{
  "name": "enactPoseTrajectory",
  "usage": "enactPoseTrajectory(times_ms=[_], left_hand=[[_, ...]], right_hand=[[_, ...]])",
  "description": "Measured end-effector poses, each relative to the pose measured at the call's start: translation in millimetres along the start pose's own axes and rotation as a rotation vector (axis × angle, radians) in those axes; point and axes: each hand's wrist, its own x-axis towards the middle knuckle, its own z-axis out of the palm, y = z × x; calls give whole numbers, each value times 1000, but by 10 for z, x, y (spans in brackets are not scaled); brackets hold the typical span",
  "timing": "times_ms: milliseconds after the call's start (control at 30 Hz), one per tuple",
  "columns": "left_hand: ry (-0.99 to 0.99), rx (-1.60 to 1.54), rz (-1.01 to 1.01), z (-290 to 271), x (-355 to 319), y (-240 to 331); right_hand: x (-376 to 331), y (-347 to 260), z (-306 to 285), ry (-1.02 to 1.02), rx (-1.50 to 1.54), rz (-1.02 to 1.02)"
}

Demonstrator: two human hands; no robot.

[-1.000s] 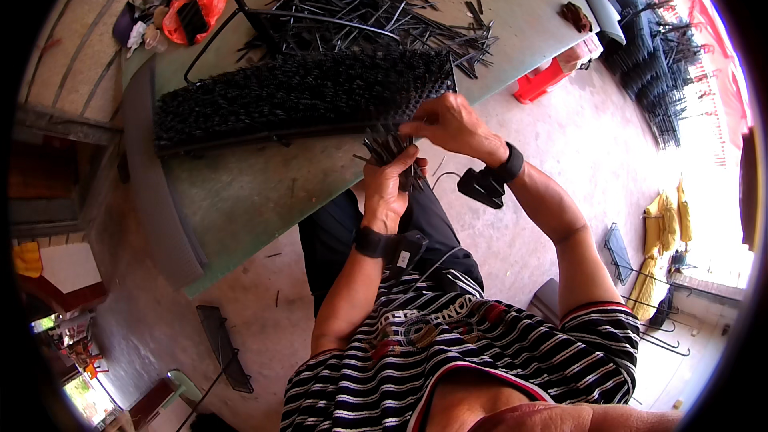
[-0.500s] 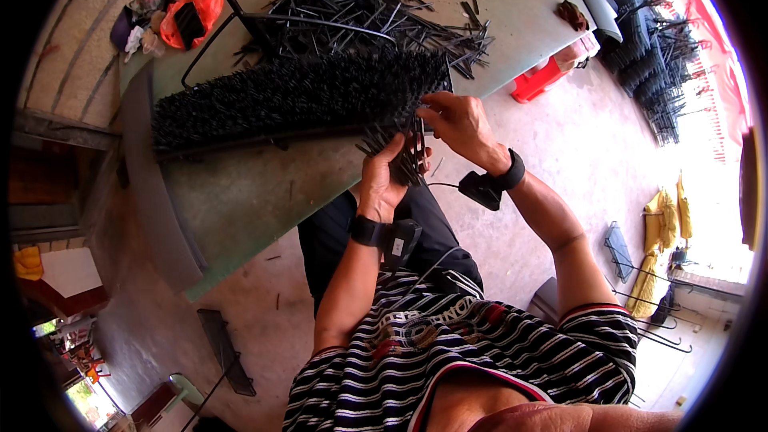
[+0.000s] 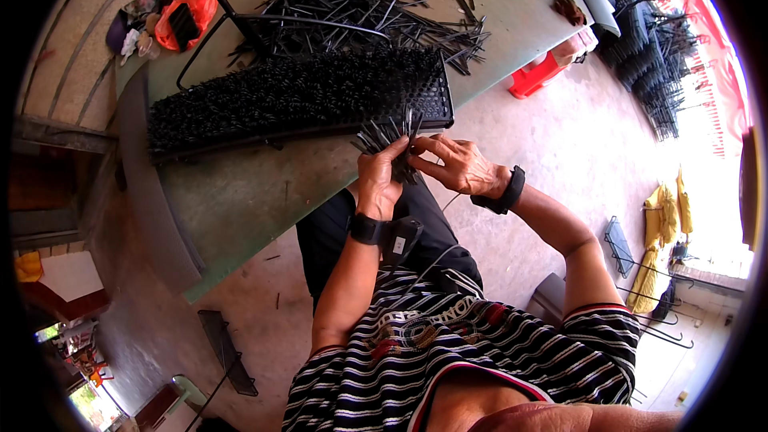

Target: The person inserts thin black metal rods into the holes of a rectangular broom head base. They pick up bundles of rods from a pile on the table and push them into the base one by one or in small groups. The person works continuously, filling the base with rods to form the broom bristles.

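Note:
A bunch of thin black plastic strips (image 3: 389, 134) is gripped in my left hand (image 3: 379, 178), its ends fanned out above the thumb. My right hand (image 3: 458, 165) reaches into this bunch from the right, thumb and index finger pinched at the strips; whether it holds one is too small to tell. Just beyond both hands lies a long black rack (image 3: 437, 104) with a perforated top. Dense upright black bristle-like strips (image 3: 272, 96) cover most of it, while bare holes show at its right end.
Loose black strips (image 3: 336, 12) are heaped behind the rack on the greenish table (image 3: 264, 192). A black metal frame (image 3: 232, 12) rises at the rack's far side. An orange bag (image 3: 178, 22) lies at the far left, a red stool (image 3: 534, 76) stands right, and stacked black racks (image 3: 652, 56) sit farther right.
My right hand has come down from the rack's right end to the bunch in my left hand, uncovering the bare holes. The left hand has stayed nearly in place.

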Motion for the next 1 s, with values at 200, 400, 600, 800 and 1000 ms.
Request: enactPoseTrajectory(times_ms=[200,400,600,800,1000], left_hand=[[-14,1,-44,21,-63,56],[-2,7,-37,21,-66,54],[-30,48,-15,141,-210,152],[1,140,9,153,-206,125],[32,117,1,153,-206,127]], right_hand=[[95,17,-6,84,7,-37],[46,68,33,5,24,-90],[86,206,-6,399,198,227],[433,506,-245,642,436,738],[466,589,-144,650,393,692]])
